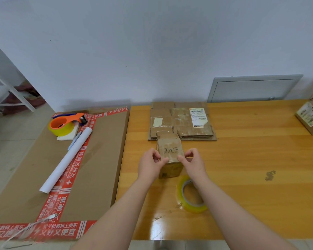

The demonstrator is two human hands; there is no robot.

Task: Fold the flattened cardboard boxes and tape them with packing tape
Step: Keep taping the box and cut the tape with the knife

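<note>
Left hand (pixel 150 164) and right hand (pixel 192 162) were clamped on a small box (pixel 170 150), a near top corner being pinched by each between thumb and fingers. The box was held upright on the bench (pixel 251 159), just before a stack (pixel 182 123) of flattened boxes. A tape roll (pixel 192 195) was laid by the right wrist (partly hidden by the forearm). A dispenser (pixel 67 123) was set on a carton (pixel 101 159) at the left.

Box (pixel 170 144) between left hand (pixel 149 166), right hand (pixel 194 163)
</note>
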